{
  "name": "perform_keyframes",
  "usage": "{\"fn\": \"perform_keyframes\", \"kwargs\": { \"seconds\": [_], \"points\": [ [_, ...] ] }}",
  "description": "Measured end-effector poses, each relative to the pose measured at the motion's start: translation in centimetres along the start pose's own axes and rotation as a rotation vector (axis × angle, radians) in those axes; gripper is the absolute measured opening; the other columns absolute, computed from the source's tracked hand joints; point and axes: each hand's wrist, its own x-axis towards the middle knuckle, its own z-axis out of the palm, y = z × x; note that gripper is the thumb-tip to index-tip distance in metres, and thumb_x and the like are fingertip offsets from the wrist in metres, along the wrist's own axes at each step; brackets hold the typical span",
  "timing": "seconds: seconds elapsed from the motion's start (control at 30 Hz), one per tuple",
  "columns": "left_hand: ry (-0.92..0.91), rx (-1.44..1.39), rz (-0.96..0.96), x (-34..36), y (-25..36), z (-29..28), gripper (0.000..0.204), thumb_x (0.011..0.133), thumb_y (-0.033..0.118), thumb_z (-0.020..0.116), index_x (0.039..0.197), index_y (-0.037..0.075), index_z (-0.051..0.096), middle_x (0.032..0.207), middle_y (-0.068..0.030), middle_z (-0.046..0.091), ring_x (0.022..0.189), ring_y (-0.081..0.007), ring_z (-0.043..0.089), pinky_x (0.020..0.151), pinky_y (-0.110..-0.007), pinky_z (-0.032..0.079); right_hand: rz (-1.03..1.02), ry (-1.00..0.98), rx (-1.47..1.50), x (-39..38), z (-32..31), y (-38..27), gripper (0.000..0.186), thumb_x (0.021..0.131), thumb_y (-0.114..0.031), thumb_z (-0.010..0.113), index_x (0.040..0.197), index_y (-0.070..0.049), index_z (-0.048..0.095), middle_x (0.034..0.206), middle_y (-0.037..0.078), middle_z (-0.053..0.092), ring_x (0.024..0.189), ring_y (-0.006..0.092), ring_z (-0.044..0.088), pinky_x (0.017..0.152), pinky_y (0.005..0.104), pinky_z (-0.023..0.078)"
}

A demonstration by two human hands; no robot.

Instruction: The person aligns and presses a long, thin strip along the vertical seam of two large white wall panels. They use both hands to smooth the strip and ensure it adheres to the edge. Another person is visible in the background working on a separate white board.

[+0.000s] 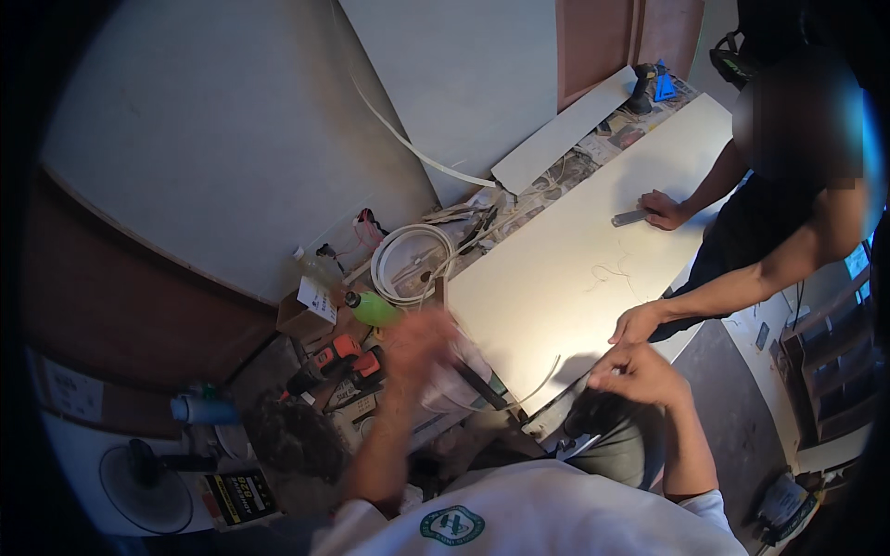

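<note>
While blurred in motion, left hand [417,345] fingers unreadable, grip not determinable. Right hand [640,372] fingers curled, pinching thin white strip [547,378] at near edge of white panel [575,259]. Strip loose, not yet seated; co-worker's hand [638,322] adjacent.

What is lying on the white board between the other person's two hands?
In the head view, the white board between the co-worker's far hand and near hand is almost bare: only a thin, curly strand of thread or wire lies there.
</note>
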Motion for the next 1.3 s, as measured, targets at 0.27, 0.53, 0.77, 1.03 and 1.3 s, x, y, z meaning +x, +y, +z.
{"fn": "perform_keyframes", "kwargs": {
  "seconds": [0.27, 0.53, 0.77, 1.03, 1.3],
  "points": [
    [0.469, 0.421, 0.272, 12.7, 13.0, -2.1, 0.019, 0.098, 0.023, 0.072, 0.097, 0.004, 0.071, 0.075, 0.0013, 0.064, 0.061, -0.0057, 0.058, 0.053, -0.021, 0.046, 0.128, 0.331, 0.281, -2.1, -4.6, 2.3, 0.026, 0.092, -0.021, 0.078, 0.084, 0.002, 0.072, 0.072, 0.002, 0.068, 0.067, 0.0082, 0.059, 0.063, 0.0266, 0.048],
    [0.524, 0.289, 0.286, 17.2, 3.6, -6.6, 0.027, 0.094, 0.013, 0.073, 0.117, 0.001, 0.068, 0.093, -0.0018, 0.068, 0.077, -0.0093, 0.063, 0.064, -0.024, 0.053, 0.341, 0.458, -0.127, -2.1, 0.3, 0.0, 0.027, 0.090, -0.025, 0.077, 0.088, 0.003, 0.075, 0.075, 0.013, 0.069, 0.067, 0.0205, 0.064, 0.066, 0.0337, 0.051],
    [0.483, 0.560, 0.540, 22.5, 11.4, -7.8, 0.023, 0.096, 0.017, 0.072, 0.111, 0.000, 0.071, 0.098, -0.0025, 0.072, 0.084, -0.0078, 0.065, 0.071, -0.026, 0.055, 0.370, 0.933, -0.326, -7.5, -0.5, 1.3, 0.028, 0.089, -0.026, 0.078, 0.089, 0.002, 0.074, 0.090, 0.017, 0.071, 0.083, 0.0295, 0.068, 0.076, 0.0387, 0.052],
    [-0.303, 1.624, 0.181, 28.4, -0.6, -12.1, 0.027, 0.085, 0.018, 0.066, 0.108, 0.005, 0.074, 0.108, -0.0209, 0.073, 0.102, -0.0388, 0.070, 0.091, -0.046, 0.056, 0.450, 1.014, -0.561, -4.4, 5.8, 4.5, 0.027, 0.091, -0.029, 0.075, 0.103, -0.004, 0.073, 0.110, 0.013, 0.069, 0.106, 0.0344, 0.061, 0.093, 0.0447, 0.048],
    [-0.752, 1.950, -0.251, 33.1, -9.5, -13.1, 0.048, 0.084, 0.012, 0.065, 0.131, 0.004, 0.060, 0.126, -0.0195, 0.069, 0.116, -0.0355, 0.067, 0.098, -0.046, 0.054, 0.629, 1.052, -0.508, -4.6, 6.9, 2.5, 0.028, 0.093, -0.029, 0.073, 0.098, -0.001, 0.072, 0.107, 0.013, 0.069, 0.106, 0.0339, 0.063, 0.092, 0.0437, 0.050]
  ]
}}
